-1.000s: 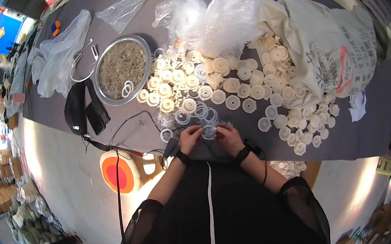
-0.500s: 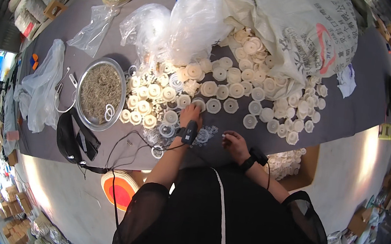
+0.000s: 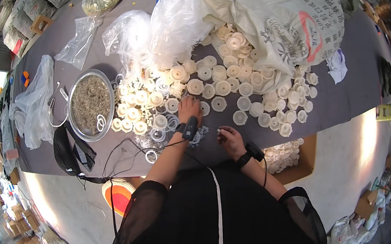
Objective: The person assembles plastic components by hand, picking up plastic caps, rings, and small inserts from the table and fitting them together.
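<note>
My left hand [image 3: 190,110] is closed down over a round white plastic part at the near edge of a spread of similar parts; the fingers hide most of it. Right beside those fingers lies another white disc [image 3: 203,108]. Closer to my body, my right hand [image 3: 232,141] hovers over the table edge, thumb and forefinger pinched on a tiny white piece [image 3: 219,130] too small to identify. Small clear rings [image 3: 197,137] are scattered between the hands. Several cream-white round parts [image 3: 221,88] with central holes spread farther out.
A round metal tray [image 3: 110,111] of small grey-brown pieces stands on the left. Behind the parts are clear plastic bags [image 3: 178,22] and a large woven sack [image 3: 276,20]. A black pouch [image 3: 66,150] and loose cables sit near left. Below the right table edge is a carton [image 3: 302,159] of white parts.
The whole view has shifted, with the table's contents mostly appearing farther left. My left hand stays over its white part, with its fingers now covering more of it. My right hand keeps its pinch.
</note>
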`<state>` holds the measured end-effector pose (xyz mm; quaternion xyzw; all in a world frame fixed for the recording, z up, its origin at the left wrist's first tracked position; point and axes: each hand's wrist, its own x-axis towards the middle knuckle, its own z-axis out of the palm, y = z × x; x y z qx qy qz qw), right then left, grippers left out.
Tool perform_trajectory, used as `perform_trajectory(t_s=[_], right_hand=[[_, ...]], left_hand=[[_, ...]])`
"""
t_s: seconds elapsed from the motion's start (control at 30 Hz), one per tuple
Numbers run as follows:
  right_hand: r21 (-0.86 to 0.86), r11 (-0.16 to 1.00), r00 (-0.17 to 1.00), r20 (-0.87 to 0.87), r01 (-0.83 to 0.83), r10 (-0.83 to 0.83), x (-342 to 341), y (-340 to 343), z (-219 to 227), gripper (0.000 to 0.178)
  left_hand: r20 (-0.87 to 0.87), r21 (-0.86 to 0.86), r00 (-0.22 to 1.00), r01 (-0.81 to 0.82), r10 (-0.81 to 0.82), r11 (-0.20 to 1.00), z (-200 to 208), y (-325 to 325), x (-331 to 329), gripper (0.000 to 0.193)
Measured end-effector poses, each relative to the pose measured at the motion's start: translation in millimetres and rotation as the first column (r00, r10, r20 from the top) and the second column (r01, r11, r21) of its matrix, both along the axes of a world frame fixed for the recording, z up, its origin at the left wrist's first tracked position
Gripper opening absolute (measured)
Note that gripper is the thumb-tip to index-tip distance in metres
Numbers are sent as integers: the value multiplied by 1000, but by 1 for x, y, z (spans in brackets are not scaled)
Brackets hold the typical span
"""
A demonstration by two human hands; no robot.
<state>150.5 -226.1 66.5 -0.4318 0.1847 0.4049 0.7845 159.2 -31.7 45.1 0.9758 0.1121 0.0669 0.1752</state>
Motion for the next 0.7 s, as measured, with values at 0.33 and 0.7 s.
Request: perform_trajectory(t_s=[0.33,0.7], right_hand=[[-38,998,999,-35,-40,39,-5,8,-7,16],[-25,997,997,-20,-71,70,-6,10,-6,14]], left_hand=[[179,-165,983,76,-46,983,4,6,-65,25],[79,0,994,82,-82,997,-2,5,-10,23]])
